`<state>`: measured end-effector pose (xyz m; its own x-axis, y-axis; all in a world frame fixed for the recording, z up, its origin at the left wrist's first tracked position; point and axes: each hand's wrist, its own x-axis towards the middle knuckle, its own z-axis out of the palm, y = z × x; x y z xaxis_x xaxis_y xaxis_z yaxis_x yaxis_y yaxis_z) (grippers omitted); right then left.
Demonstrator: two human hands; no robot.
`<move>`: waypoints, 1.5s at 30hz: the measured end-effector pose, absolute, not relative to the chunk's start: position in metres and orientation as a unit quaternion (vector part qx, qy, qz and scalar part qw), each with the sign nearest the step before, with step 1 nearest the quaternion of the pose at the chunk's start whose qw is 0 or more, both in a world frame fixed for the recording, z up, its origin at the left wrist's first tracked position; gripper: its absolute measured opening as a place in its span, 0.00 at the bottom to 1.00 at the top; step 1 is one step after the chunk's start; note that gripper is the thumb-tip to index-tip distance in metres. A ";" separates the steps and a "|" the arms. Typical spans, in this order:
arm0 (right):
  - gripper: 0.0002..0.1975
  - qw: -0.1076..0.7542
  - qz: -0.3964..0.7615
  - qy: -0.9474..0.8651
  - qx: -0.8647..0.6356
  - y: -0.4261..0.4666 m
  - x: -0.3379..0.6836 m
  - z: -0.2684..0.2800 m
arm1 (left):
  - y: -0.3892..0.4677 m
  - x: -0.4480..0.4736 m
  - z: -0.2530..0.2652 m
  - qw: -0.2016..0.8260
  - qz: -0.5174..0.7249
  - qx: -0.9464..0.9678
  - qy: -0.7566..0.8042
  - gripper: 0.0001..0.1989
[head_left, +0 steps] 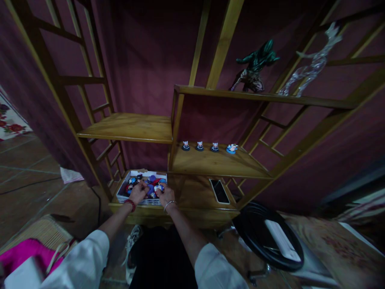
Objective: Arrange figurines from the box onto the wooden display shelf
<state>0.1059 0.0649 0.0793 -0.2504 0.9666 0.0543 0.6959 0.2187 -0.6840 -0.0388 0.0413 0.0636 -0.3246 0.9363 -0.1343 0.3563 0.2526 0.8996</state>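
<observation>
A white box on the lowest shelf holds several small figurines in blue, purple, red and black. Both my hands reach into it. My left hand, with a red beaded bracelet at the wrist, has its fingers drawn together over the figurines; what they hold, if anything, is too small to make out. At the box's right side, my right hand pinches a small white-and-blue figurine. On the shelf above stand three similar dark-based figurines in a row, with a figurine on a blue base at their right.
A phone lies on the lowest shelf, right of the box. Higher up stand a green figure and a clear deer statue. The wooden shelf unit has upright posts. A black stool stands at the lower right.
</observation>
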 end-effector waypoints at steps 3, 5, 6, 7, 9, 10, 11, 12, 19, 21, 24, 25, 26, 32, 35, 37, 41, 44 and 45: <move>0.15 0.250 0.285 -0.734 -0.563 0.059 0.107 0.081 | 0.035 -0.031 0.068 0.405 0.469 0.435 0.653 0.07; 0.15 0.251 0.298 -0.729 -0.564 0.055 0.108 0.082 | 0.032 -0.027 0.071 0.422 0.492 0.421 0.634 0.09; 0.15 0.253 0.308 -0.724 -0.562 0.053 0.108 0.083 | 0.031 -0.024 0.073 0.426 0.498 0.417 0.630 0.09; 0.15 0.256 0.322 -0.719 -0.560 0.051 0.109 0.083 | 0.029 -0.022 0.075 0.430 0.503 0.413 0.626 0.10; 0.16 0.266 0.351 -0.705 -0.556 0.048 0.111 0.085 | 0.026 -0.017 0.078 0.448 0.519 0.398 0.609 0.11; 0.16 0.272 0.367 -0.696 -0.554 0.047 0.112 0.086 | 0.024 -0.016 0.080 0.462 0.531 0.386 0.597 0.12; 0.16 0.281 0.384 -0.687 -0.550 0.046 0.114 0.087 | 0.023 -0.014 0.082 0.476 0.542 0.374 0.583 0.13; 0.16 0.291 0.402 -0.677 -0.544 0.045 0.116 0.088 | 0.021 -0.012 0.084 0.491 0.551 0.362 0.570 0.13; 0.14 0.386 0.487 -0.619 -0.480 0.043 0.131 0.093 | 0.010 -0.005 0.103 0.572 0.580 0.323 0.482 0.15; 0.15 0.414 0.510 -0.600 -0.456 0.042 0.135 0.093 | 0.005 -0.004 0.110 0.591 0.585 0.318 0.455 0.15; 0.15 0.446 0.547 -0.571 -0.419 0.041 0.140 0.095 | -0.002 0.000 0.120 0.607 0.593 0.318 0.423 0.13; 0.14 0.452 0.557 -0.564 -0.409 0.040 0.141 0.096 | -0.004 0.001 0.123 0.610 0.594 0.318 0.417 0.13; 0.14 0.456 0.564 -0.559 -0.401 0.039 0.143 0.098 | -0.005 0.002 0.125 0.612 0.595 0.318 0.413 0.12; 0.16 0.466 0.585 -0.545 -0.379 0.032 0.152 0.109 | -0.007 0.009 0.130 0.613 0.598 0.316 0.408 0.10; 0.16 0.465 0.585 -0.551 -0.372 0.029 0.156 0.115 | -0.008 0.010 0.132 0.616 0.587 0.332 0.406 0.11; 0.16 0.469 0.585 -0.550 -0.368 0.027 0.158 0.118 | -0.009 0.011 0.135 0.619 0.582 0.349 0.396 0.13; 0.17 0.477 0.578 -0.551 -0.366 0.023 0.162 0.126 | -0.014 0.015 0.141 0.623 0.572 0.364 0.390 0.15; 0.18 0.478 0.570 -0.559 -0.365 0.022 0.166 0.130 | -0.015 0.019 0.145 0.618 0.579 0.355 0.397 0.13; 0.18 0.478 0.568 -0.561 -0.365 0.021 0.167 0.131 | -0.015 0.021 0.146 0.616 0.582 0.352 0.398 0.13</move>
<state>0.1670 0.0212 0.1306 -0.2767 0.9532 0.1217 -0.1337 0.0872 -0.9872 0.0209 -0.0149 0.1455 0.0056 0.9967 -0.0815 -0.4366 0.0757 0.8965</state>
